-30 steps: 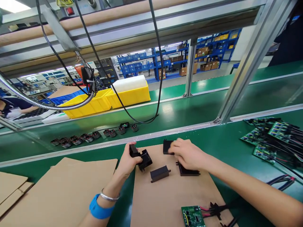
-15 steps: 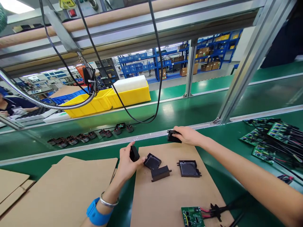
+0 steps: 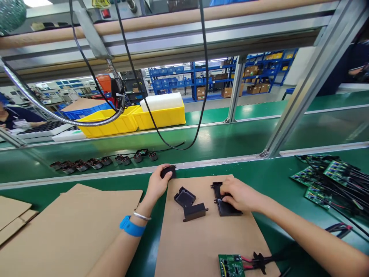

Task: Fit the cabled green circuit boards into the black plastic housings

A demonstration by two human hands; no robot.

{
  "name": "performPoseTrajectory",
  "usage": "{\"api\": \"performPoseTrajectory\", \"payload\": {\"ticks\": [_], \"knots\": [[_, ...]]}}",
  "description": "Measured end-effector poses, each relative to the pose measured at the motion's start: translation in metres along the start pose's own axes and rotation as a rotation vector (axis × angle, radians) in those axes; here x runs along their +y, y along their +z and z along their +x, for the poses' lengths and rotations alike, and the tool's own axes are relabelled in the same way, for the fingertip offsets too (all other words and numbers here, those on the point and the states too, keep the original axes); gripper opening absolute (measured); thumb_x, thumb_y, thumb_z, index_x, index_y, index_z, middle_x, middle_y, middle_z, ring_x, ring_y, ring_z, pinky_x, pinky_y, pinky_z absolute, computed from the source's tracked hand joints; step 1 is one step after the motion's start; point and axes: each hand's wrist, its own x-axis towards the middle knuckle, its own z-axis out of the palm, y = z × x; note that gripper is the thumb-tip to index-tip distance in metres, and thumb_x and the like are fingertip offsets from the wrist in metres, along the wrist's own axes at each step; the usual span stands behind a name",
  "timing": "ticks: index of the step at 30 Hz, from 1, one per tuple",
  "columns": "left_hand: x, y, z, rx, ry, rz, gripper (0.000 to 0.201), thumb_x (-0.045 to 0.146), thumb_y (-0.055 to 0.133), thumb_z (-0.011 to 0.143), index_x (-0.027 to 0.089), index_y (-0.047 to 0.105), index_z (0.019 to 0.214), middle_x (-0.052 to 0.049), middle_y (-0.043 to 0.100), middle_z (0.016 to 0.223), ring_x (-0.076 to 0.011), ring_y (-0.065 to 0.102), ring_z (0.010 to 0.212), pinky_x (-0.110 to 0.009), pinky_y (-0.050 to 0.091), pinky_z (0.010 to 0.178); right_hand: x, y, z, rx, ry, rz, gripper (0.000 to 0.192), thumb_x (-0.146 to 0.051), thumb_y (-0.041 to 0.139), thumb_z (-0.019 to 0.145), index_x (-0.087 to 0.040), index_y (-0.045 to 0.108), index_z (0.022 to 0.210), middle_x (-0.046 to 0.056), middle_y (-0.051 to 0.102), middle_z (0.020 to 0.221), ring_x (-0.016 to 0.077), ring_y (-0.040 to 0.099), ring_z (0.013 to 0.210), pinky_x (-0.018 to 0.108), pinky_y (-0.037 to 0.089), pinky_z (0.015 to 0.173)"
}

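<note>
My left hand is closed around a black plastic housing, held near the far left corner of the cardboard sheet. Over the sheet's right side, my right hand grips another black housing; its fingertips are partly hidden. Directly below that piece lies a flat, open black housing, partly covered by the same hand. Between my hands, a tilted open housing touches a box-shaped black housing. A green circuit board with red and black wires lies at the sheet's near edge.
Several wired circuit boards are piled at the right. More cardboard lies at the left. Small motors line the strip behind the metal rail. A black cable hangs in front; yellow bins stand beyond.
My right hand has brought its housing nearer, down beside the flat one on the cardboard. My left hand has moved away, up toward the rail, with its housing turned.
</note>
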Motion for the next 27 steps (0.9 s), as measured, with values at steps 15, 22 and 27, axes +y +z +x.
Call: {"api": "performPoseTrajectory", "payload": {"ticks": [15,22,27], "knots": [[0.008,0.002,-0.031,-0.274,0.264,0.29,0.034,0.025,0.066,0.078,0.026,0.066,0.112,-0.007,0.066,0.12,-0.0322,0.043,0.128,-0.051,0.034,0.105,-0.068,0.004,0.044,0.074,-0.229,0.184,0.017,-0.023,0.078,0.075,-0.02,0.065,0.084,0.002,0.062,0.087,0.0209,0.052,0.096,0.03,0.041,0.081],[0.018,0.024,-0.021,-0.264,0.224,0.437,0.024,0.036,0.061,0.091,0.017,0.064,0.105,-0.006,0.064,0.109,-0.0236,0.058,0.105,-0.048,0.043,0.095,-0.003,-0.003,0.037,0.19,0.003,0.037,0.007,-0.012,0.065,0.08,-0.018,0.067,0.077,0.008,0.061,0.08,0.0293,0.046,0.099,0.044,0.035,0.084],[0.023,0.035,-0.022,-0.244,0.235,0.475,0.024,0.038,0.061,0.091,0.017,0.063,0.101,-0.005,0.063,0.105,-0.0241,0.057,0.104,-0.048,0.04,0.097,0.005,0.002,0.029,0.019,-0.155,0.087,0.018,-0.014,0.057,0.088,-0.022,0.072,0.083,0.003,0.068,0.085,0.0223,0.051,0.101,0.034,0.041,0.087]]}}
